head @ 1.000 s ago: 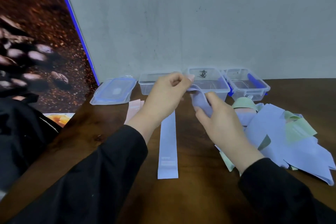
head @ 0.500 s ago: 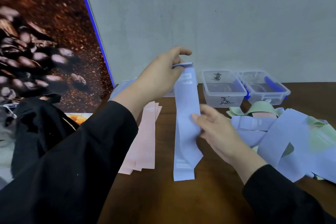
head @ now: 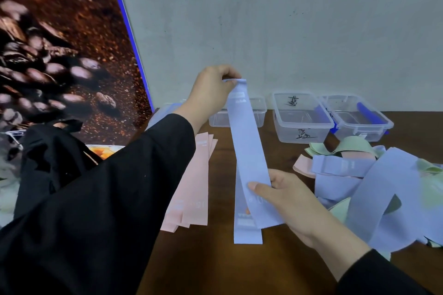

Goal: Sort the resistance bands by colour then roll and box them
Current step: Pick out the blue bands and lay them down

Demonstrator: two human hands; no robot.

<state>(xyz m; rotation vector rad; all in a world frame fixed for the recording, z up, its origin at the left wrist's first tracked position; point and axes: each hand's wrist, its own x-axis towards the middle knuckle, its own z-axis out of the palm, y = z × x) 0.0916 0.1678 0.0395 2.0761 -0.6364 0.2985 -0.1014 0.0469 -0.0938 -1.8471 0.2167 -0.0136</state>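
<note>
Step in hand: sorting by colour, judged from the separate stacks; no rolling or boxing begun.
Left hand (head: 211, 93): raised above the table (head: 275, 268), thumb and fingers pinching the top end of a lilac band (head: 249, 148).
Right hand (head: 287, 201): lower down, fingers curled around the same band's bottom end; the band is stretched tilted between the two hands.
Lilac stack (head: 247, 232): one flat band directly beneath the held one.
Pink stack (head: 191, 189): several flat bands, just left of the lilac stack.
Unsorted heap (head: 374, 182): lilac, green and pink tangled, on the right.
Boxes (head: 302, 117): three clear, open, along the wall; nothing seen inside them.
Next move calls for: lowering the held band squarely onto the lilac stack, edges aligned, then drawing another from the heap.
</note>
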